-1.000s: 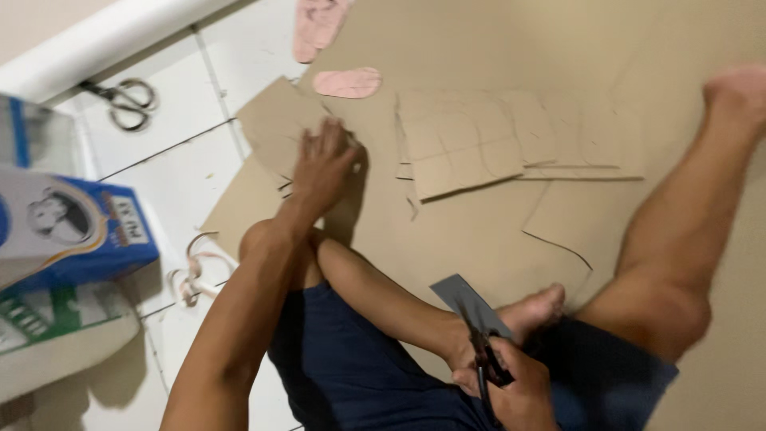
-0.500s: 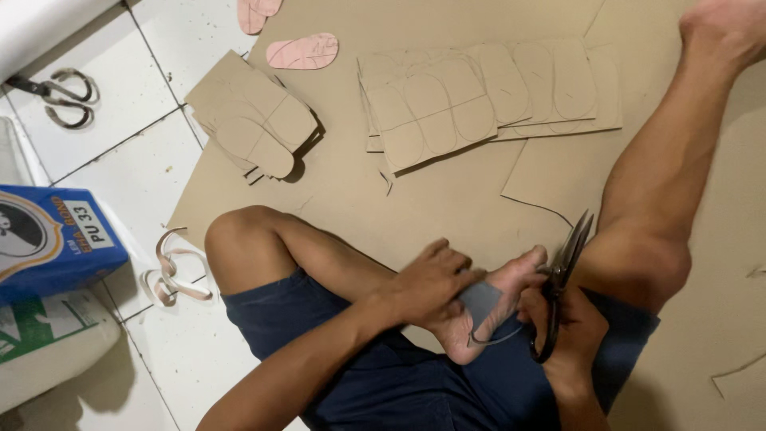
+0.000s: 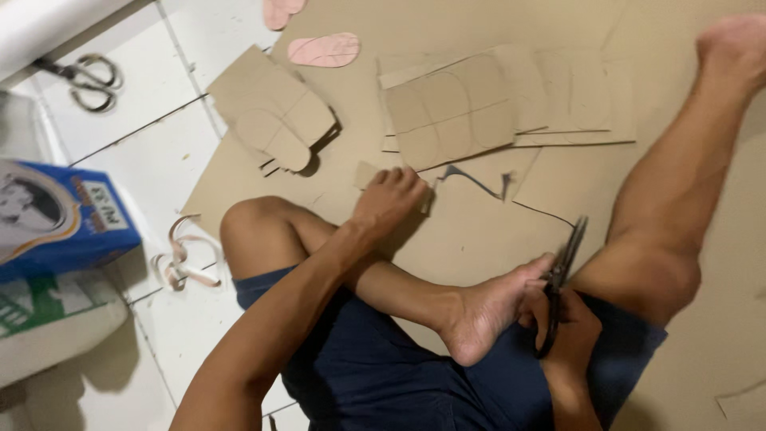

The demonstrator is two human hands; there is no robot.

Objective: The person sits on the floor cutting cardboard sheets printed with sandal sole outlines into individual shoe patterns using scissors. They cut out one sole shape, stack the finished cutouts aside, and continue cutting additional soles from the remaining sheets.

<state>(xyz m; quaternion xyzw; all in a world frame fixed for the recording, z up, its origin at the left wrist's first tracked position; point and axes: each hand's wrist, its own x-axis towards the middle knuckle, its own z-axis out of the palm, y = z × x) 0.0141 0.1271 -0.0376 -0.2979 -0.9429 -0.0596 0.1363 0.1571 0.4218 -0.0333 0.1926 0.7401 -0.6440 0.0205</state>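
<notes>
A blue rectangular box (image 3: 60, 219) (white label patch on its side) is seen at left; scissors (image 3: 561, 279) are grasped by the right hand (image 3: 568, 327), while cardboard (image 3: 471, 231) is pressed by the left hand (image 3: 388, 199).

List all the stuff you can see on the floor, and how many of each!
cardboard sheet: one, brown, spread across the floor, partly cut
cut cardboard pieces: a stack, brown, marked with outlines, upper middle
folded cardboard pile: one, brown, upper left of the sheet
pink sole shapes: two, top edge
silver scissors: one pair, on white tiles, top left
blue box: one, left edge
strap loops: a few, pale, on tiles by the knee
dark scissors: one pair, in the right hand
left hand: pressing on a small cardboard scrap
right hand: gripping the dark scissors
</notes>
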